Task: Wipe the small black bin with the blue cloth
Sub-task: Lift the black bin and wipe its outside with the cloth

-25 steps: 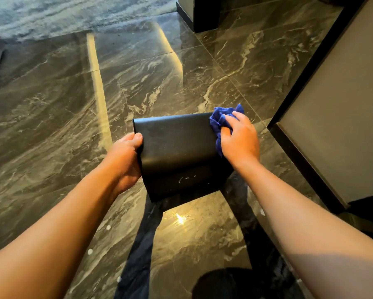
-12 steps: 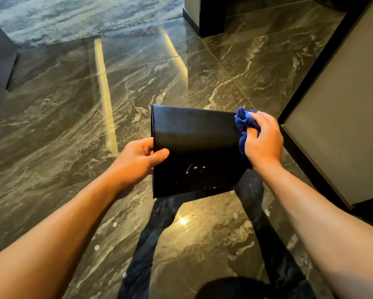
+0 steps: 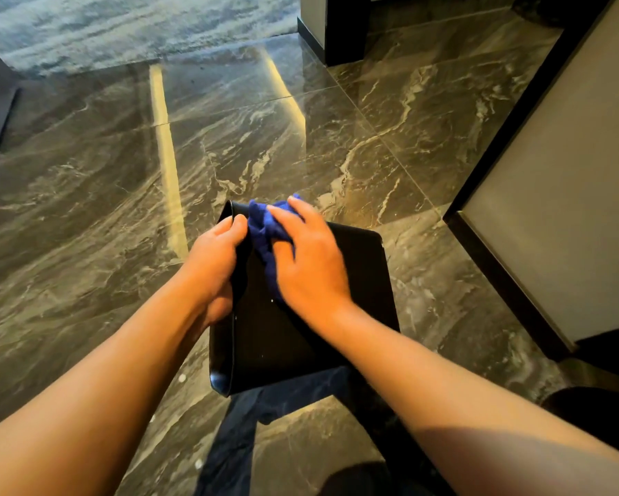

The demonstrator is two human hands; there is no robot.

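The small black bin is held in the air above the floor, lying on its side with its open rim facing left. My left hand grips that rim, thumb on top and fingers curled inside. My right hand presses the bunched blue cloth flat against the bin's upper face, near the far left corner. Part of the cloth is hidden under my palm. The hand is slightly blurred.
A glossy dark marble floor spreads below. A grey panel with a black frame stands close on the right. A dark pillar base stands at the far top, and a pale carpet lies beyond the tiles.
The bin has been turned so its open rim faces left. My left hand shifted from the bin's side to the rim. My right hand swept the cloth from the right edge to the left.
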